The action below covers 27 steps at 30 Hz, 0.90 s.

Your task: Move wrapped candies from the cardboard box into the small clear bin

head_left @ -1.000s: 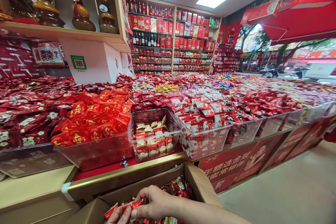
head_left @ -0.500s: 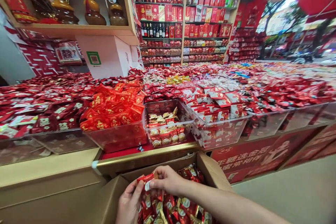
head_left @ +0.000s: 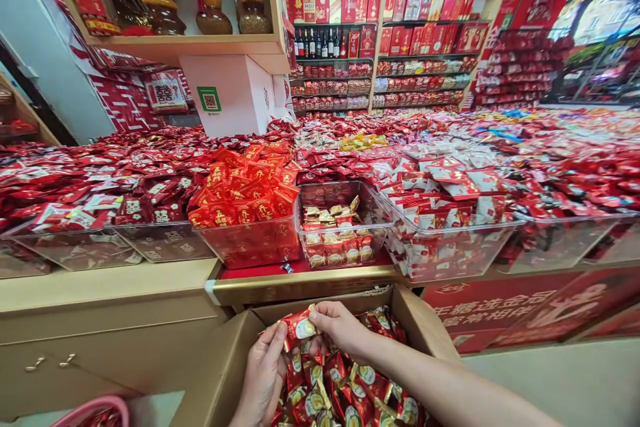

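Holding a bunch of red candy packets (head_left: 300, 328) between them, the left hand (head_left: 263, 373) and right hand (head_left: 341, 328) each have their grip clamped on it, just above an open cardboard box (head_left: 425, 327) full of more packets, which sits below the bench (head_left: 300, 283) that carries a clear tub (head_left: 345, 260).

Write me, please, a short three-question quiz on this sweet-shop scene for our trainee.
1. True or false: the left hand and right hand both grip a red-and-gold packet above the cardboard box.
2. The clear bin just behind the box is: A) heaped above its rim, B) partly filled, C) empty.
3. What colour are the heaped packets in the bin to its left?
Key: 1 true; 2 B; 3 orange-red.
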Motion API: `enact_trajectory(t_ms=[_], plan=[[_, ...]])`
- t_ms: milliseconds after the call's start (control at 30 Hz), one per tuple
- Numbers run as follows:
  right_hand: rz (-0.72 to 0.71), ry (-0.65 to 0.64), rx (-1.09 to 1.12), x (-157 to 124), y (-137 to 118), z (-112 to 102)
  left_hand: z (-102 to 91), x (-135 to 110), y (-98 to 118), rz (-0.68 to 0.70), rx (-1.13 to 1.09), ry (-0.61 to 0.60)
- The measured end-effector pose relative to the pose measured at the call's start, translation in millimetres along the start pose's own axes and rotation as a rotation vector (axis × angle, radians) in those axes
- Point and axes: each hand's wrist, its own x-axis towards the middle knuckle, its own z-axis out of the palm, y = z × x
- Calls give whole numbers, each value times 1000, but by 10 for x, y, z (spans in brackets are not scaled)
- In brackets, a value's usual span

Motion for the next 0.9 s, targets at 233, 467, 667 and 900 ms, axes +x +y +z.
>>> enact_trajectory(t_ms=[233,467,667,900], plan=[[-566,32,-768,-78,-87,25,-55,-78,-19,-191,-55,-89],[-391,173,-758,-61,-158,112,-117,30,-76,161,71,28],[-10,171,-682,45,-270,142,-87,-30,-54,187,118,1],[37,114,-325,83,-199,138,-117,-44,-90,137,77,-13]])
